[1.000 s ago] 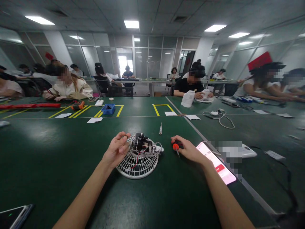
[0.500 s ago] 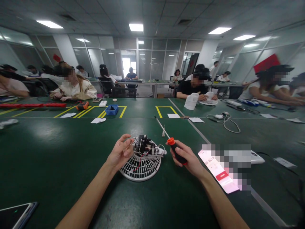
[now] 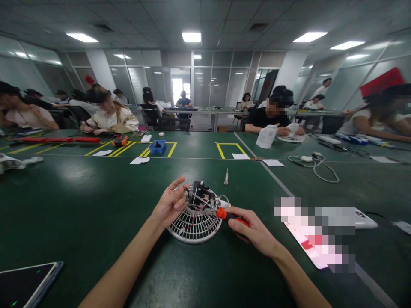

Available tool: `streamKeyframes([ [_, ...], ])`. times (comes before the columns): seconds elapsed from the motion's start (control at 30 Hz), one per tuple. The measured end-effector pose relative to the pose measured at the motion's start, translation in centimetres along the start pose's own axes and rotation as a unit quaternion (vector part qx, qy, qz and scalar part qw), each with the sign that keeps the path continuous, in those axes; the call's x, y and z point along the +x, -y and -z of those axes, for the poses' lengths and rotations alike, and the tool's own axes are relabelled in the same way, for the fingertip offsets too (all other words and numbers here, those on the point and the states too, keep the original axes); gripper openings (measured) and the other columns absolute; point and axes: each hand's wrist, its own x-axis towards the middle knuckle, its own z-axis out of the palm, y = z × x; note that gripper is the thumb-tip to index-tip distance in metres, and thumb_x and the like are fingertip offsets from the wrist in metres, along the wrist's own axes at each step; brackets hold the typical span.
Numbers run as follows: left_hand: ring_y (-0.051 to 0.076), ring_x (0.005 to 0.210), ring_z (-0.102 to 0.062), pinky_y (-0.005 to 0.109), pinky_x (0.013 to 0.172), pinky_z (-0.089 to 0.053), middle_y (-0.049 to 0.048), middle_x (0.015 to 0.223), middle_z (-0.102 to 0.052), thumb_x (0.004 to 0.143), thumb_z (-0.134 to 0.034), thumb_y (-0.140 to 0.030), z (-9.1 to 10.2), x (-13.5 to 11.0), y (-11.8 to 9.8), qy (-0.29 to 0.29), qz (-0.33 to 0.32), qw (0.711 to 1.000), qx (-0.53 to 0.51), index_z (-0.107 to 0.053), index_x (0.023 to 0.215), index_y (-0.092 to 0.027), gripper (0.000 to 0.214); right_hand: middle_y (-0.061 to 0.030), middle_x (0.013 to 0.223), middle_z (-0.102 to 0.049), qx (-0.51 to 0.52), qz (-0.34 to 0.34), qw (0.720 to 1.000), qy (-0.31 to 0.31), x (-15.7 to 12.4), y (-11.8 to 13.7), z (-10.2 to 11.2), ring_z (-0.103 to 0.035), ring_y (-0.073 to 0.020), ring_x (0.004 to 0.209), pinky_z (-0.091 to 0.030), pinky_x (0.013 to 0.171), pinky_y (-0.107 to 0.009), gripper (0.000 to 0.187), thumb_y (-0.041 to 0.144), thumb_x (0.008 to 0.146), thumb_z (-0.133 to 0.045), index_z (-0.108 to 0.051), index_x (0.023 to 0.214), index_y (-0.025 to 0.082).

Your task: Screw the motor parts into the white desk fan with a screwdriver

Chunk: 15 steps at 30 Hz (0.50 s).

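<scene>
My right hand point(image 3: 245, 224) is wrapped round the red and black handle of a screwdriver point(image 3: 221, 213). Its shaft slants up and to the left, and the tip meets the fingers of my left hand point(image 3: 170, 203). Thumb and index finger of that hand are pinched together; whatever lies between them is too small to make out. Just below and beside the fingers is a round white fan grille point(image 3: 197, 233), lying on the table. On it sits a black motor assembly point(image 3: 199, 190) with white parts and red and grey wires, partly hidden behind the screwdriver shaft.
Beyond the grille lies a small pointed tool point(image 3: 226, 176). A lit phone point(image 3: 308, 244) is to the right, a dark tablet-like device point(image 3: 28, 282) at the near left. Farther off stand a blue bin point(image 3: 157, 147) and paper slips point(image 3: 140, 161). Co-workers sit across the table.
My right hand has tilted the screwdriver down and left, bringing its tip from open air to the pinched fingers of my left hand. The camera view has shifted slightly left.
</scene>
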Motion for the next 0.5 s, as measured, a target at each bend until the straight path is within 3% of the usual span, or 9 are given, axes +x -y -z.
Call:
streamKeyframes([
  [0.37,-0.004,0.04,-0.03,0.01,0.039,-0.029,-0.0023,0.089,-0.077,0.071,-0.09,-0.022,0.2,0.07,0.05,-0.002,-0.008,1.0,0.008,-0.073,0.109,-0.026,0.042,0.0012,0.069,-0.055,-0.032,0.013,0.999,-0.014,0.05,0.07,0.11,-0.044,-0.0096,0.052,-0.034,0.043,-0.022,0.05,0.058,0.088,-0.068,-0.074,0.118,0.019],
  [0.5,-0.004,0.039,-0.03,0.01,0.038,-0.028,-0.0022,0.088,-0.078,0.07,-0.091,-0.022,0.05,0.03,0.05,-0.004,-0.007,1.0,0.004,-0.074,0.107,-0.025,0.042,-0.0032,0.079,-0.066,-0.076,0.04,0.996,-0.036,0.04,0.19,-0.01,-0.057,-0.0154,0.063,-0.047,0.055,-0.026,0.046,0.057,0.09,-0.066,-0.075,0.118,0.022],
])
